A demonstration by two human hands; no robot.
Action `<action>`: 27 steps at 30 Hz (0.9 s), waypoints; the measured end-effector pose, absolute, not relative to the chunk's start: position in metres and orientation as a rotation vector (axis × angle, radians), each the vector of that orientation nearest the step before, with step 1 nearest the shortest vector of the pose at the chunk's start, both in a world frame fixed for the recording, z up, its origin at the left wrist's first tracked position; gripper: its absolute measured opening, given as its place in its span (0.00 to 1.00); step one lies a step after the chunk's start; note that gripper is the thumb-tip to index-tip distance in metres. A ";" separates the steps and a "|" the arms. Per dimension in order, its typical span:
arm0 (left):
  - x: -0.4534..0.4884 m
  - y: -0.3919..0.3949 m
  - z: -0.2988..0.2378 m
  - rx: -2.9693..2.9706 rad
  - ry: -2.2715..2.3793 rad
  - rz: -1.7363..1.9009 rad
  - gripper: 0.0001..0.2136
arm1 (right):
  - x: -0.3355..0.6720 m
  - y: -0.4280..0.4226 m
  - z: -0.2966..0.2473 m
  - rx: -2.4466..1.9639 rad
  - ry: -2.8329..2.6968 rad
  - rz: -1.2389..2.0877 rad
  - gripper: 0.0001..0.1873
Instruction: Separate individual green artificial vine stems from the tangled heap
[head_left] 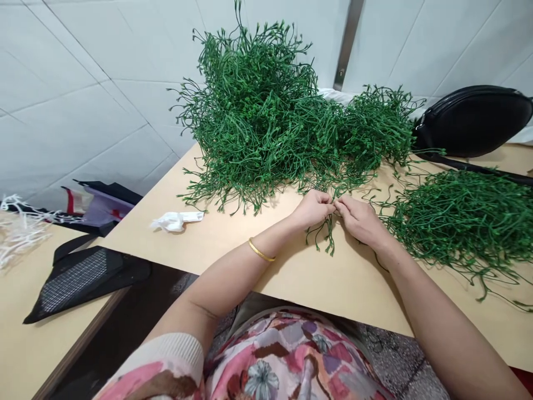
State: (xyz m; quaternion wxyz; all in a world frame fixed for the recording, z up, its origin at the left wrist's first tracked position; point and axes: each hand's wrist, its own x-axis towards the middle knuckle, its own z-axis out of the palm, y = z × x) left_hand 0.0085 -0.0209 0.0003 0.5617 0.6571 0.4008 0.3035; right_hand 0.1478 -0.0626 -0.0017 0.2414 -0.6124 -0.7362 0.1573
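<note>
Over the front part of the table (pixel 300 272), my left hand (pixel 313 210) and my right hand (pixel 358 219) meet with their fingertips pinched together. Between them they grip a few thin green artificial plant stems (pixel 330 233), whose small bud-like tips dangle below the fingers. The exact grip point is hidden by the fingers. Just beyond my hands rises a big tangled heap of the same green stems (pixel 258 116), its loose ends reaching close to my fingers. A lower pile of stems (pixel 462 216) lies to the right of my right hand.
A crumpled white tissue (pixel 172 222) lies left on the table. At the back right stands a black bag (pixel 478 119) with its strap on the tabletop. White tiled wall (pixel 104 111) closes off the back. Further left, another table holds white strands (pixel 20 233) and a black mesh item (pixel 77 278).
</note>
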 end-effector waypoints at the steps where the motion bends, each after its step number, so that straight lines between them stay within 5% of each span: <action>1: 0.007 -0.021 0.001 1.549 0.938 0.696 0.11 | 0.150 -0.063 -0.002 -1.634 -2.030 0.460 0.13; 9: -0.007 -0.016 0.015 1.468 0.718 0.496 0.12 | 0.161 -0.064 0.004 -1.350 -2.081 0.579 0.17; 16: -0.011 -0.020 0.021 1.317 0.476 0.368 0.12 | 0.158 -0.086 0.022 -1.059 -1.575 1.332 0.24; 27: -0.003 -0.017 0.014 1.379 0.755 0.587 0.15 | 0.160 -0.063 0.002 -1.319 -1.335 1.182 0.22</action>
